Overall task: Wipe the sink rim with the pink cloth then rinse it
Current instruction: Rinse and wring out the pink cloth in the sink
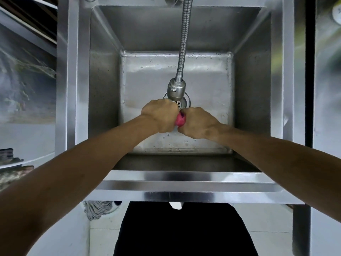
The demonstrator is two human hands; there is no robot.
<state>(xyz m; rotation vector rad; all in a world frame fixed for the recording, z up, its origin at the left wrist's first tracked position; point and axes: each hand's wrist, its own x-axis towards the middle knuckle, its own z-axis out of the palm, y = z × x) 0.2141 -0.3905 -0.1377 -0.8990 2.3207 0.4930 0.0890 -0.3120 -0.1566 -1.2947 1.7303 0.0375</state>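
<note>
Head camera view, looking straight down into a deep square stainless steel sink (103, 100), its floor dotted with water droplets. Two bare forearms reach in from 7 and 5 o'clock and meet just below the middle of the picture. The left hand (160, 116) and right hand (198, 122) are both closed into fists, knuckles up, side by side and nearly touching. Between them a small bunched strip of the pink cloth (180, 119) shows; each fist is clenched around one end of it, so most of the cloth is hidden inside the hands. The fingers curl under the palms and cannot be seen singly. The cloth is held above the sink floor, just toward 6 o'clock from the round drain strainer (181, 102), which the left fist partly covers.

A flexible ribbed metal faucet hose (185, 39) comes down from 12 o'clock and ends in a rounded spray head (176, 89) right above the drain, just beyond the knuckles. Whether water is running cannot be told.

The front sink rim (184, 182) crosses the picture at 6 o'clock as a broad shiny band. Below it are dark clothing and pale floor tiles, with a grey string mop head (96, 209) at 7 o'clock.
</note>
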